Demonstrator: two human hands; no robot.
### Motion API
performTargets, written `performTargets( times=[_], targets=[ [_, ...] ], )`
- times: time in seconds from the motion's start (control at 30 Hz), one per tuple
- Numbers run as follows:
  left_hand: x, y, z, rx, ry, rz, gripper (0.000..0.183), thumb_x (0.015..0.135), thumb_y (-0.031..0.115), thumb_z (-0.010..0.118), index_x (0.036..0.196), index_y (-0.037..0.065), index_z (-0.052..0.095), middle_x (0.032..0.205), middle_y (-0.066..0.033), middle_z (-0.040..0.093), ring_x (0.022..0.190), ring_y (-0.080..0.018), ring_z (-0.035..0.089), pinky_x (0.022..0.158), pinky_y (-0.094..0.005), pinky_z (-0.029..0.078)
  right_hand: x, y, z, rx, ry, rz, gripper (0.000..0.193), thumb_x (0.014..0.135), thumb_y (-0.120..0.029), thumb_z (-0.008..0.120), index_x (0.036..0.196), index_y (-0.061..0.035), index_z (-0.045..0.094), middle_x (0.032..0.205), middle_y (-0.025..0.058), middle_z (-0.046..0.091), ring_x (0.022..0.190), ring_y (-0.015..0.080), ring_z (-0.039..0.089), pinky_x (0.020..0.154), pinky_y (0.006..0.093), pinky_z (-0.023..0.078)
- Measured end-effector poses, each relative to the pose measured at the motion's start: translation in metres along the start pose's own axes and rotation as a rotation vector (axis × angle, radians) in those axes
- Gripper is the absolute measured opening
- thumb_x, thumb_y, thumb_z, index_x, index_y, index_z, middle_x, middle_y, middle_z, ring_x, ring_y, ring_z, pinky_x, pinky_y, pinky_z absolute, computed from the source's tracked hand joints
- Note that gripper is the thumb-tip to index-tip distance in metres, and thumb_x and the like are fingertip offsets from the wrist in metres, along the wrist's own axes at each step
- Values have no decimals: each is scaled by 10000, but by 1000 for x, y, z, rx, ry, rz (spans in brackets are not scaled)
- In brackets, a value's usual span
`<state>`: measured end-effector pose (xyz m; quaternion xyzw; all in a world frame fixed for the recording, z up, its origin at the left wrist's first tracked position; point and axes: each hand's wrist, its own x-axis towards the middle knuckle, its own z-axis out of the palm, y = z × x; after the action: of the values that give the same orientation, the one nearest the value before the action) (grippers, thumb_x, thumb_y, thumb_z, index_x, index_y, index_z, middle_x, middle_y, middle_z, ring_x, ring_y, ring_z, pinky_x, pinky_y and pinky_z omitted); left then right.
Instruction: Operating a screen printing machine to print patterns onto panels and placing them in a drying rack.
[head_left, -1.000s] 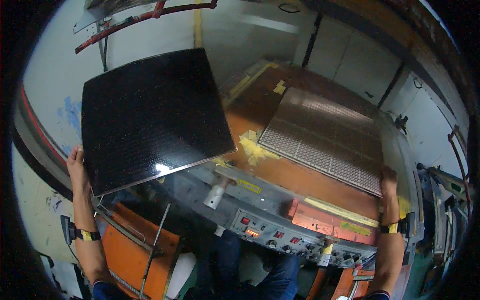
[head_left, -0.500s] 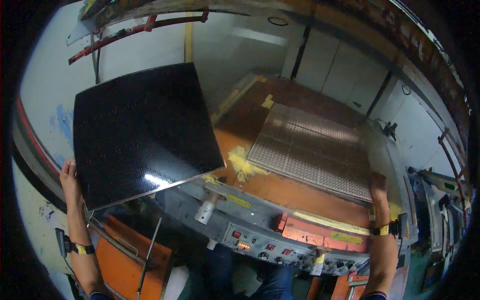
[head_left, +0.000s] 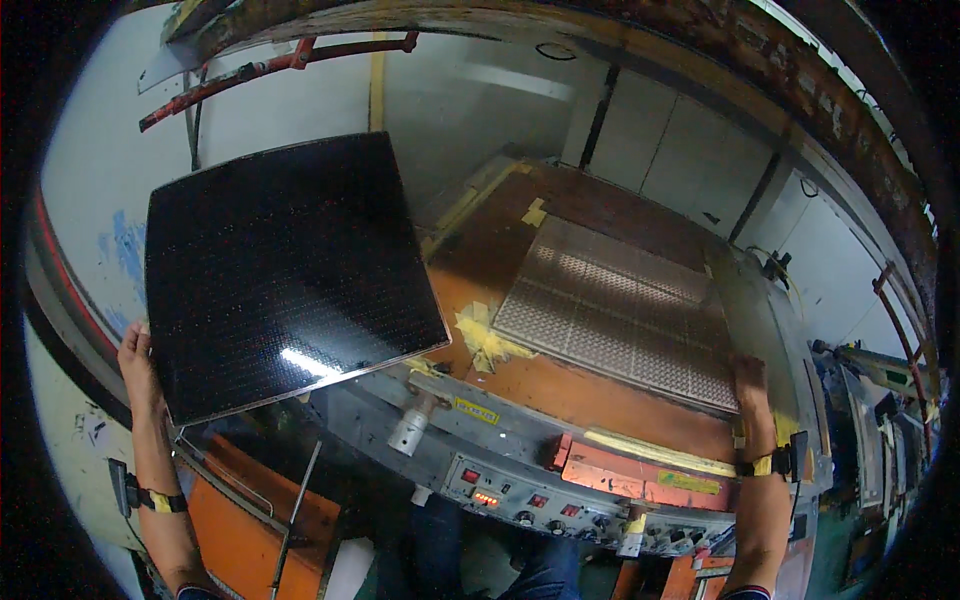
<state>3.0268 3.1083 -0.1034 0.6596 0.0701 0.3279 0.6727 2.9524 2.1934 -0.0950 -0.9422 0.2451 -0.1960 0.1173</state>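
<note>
Left hand (head_left: 140, 362) grasps glossy black panel (head_left: 290, 270) by left edge, likely sparing its face. Right hand (head_left: 751, 385) at corner of dimpled sheet (head_left: 620, 310), flat on desk (head_left: 600, 405); can't tell that grip.

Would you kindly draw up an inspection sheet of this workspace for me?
Surface: orange-brown bed, dark-smudged.
Job's things: black panel, held up; patterned panel, lying on the bed.
Clutter: yellow tape patches on the bed.
Hands: left hand grips the black panel's left edge; right hand at the patterned panel's right front corner, grip unclear.
Cables: thin cable beyond the bed's right side.
Surroundings: control panel in front; boards at right.
</note>
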Motion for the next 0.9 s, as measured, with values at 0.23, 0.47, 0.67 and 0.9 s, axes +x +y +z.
performTargets(
  times=[0.23, 0.47, 0.67, 0.9],
  targets=[
    [1, -2, -4, 13, -19, 23, 213, 960, 212, 502, 1036, 32, 586, 889, -15, 614, 785, -112, 564, 730, -270, 462, 2, 43, 5, -349, 93, -329, 283, 848, -245, 540, 883, 16, 644, 920, 216, 613, 906, 349, 568, 825, 410, 409],
    [-10, 11, 18, 123, 120, 85, 143, 945, 181, 524, 973, 58, 592, 877, 1, 605, 760, -91, 552, 724, -240, 448, -64, -150, -24, 86, -17, -400, 223, 838, -163, 594, 1004, -25, 650, 944, 125, 639, 931, 276, 583, 882, 336, 440],
    [-8, -2, -34, 208, 123, 25, 250, 938, 190, 529, 1108, 14, 582, 949, -20, 605, 860, -129, 539, 784, -274, 434, -69, -372, 50, 784, -565, -490, 540, 928, -415, 498, 1232, 31, 529, 1236, 168, 570, 1102, 228, 555, 941, 330, 415],
    [-56, 29, 5, -37, 204, 182, 145, 929, 124, 533, 1003, 26, 611, 704, 71, 481, 602, -31, 386, 528, -200, 297, -69, -469, 111, 1628, -1055, -230, 647, 966, -493, 347, 1378, 5, 365, 1423, 108, 390, 1310, 215, 353, 1101, 322, 226]
  ],
)
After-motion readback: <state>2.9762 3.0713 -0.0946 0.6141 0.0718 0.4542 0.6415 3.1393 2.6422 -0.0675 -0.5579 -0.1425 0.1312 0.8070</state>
